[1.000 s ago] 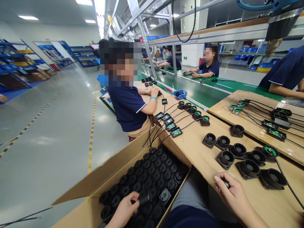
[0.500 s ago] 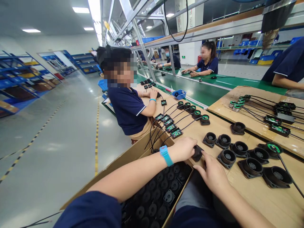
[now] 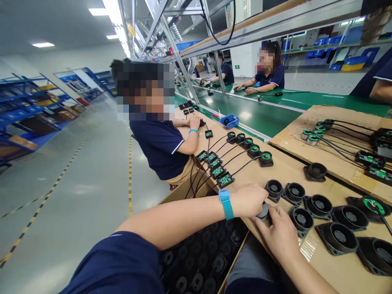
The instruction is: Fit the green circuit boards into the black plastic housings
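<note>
My left hand (image 3: 249, 200), with a teal band at its wrist, reaches across to the table's near edge. Its fingers are closed on a small dark fan housing (image 3: 262, 212), of which a grey round face shows. My right hand (image 3: 281, 230) meets it from the other side, thumb and fingers curled around the same housing; the fingertips are partly hidden. Just beyond the hands stand several black round fan housings on square flanges, the closest being one fan housing (image 3: 274, 190). One housing (image 3: 372, 206) at the right has a green circuit board and a cable.
An open cardboard box (image 3: 235, 269) of black round parts lies below my arms. Wired circuit boxes (image 3: 225, 179) line the cardboard-covered table (image 3: 245, 173). A co-worker (image 3: 156, 143) sits at the left. A blue tray (image 3: 229, 121) stands by the green conveyor (image 3: 284, 122).
Both hands, with the housing between them, have shifted right in view, closer to the row of housings. The housing now shows a grey round face, and the right fingers have closed in around it.
</note>
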Tool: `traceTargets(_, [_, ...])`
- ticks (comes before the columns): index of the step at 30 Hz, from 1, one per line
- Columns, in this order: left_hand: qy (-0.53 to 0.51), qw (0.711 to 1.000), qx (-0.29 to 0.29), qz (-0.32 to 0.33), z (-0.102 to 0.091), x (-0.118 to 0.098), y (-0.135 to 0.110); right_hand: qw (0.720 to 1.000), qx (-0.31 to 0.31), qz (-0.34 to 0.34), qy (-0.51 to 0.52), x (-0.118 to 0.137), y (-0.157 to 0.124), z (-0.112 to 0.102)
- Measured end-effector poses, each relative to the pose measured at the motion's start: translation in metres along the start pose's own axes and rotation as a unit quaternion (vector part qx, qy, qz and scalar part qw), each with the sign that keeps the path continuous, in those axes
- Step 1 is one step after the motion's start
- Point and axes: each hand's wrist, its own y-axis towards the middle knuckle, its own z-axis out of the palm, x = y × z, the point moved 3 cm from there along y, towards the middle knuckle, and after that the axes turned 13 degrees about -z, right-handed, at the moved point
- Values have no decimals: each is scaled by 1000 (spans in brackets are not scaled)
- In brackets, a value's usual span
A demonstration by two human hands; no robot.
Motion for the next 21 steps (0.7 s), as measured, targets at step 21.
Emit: traceTargets(21, [-626, 771, 41, -104, 14, 36, -47, 996, -63, 60, 19, -6, 4, 1])
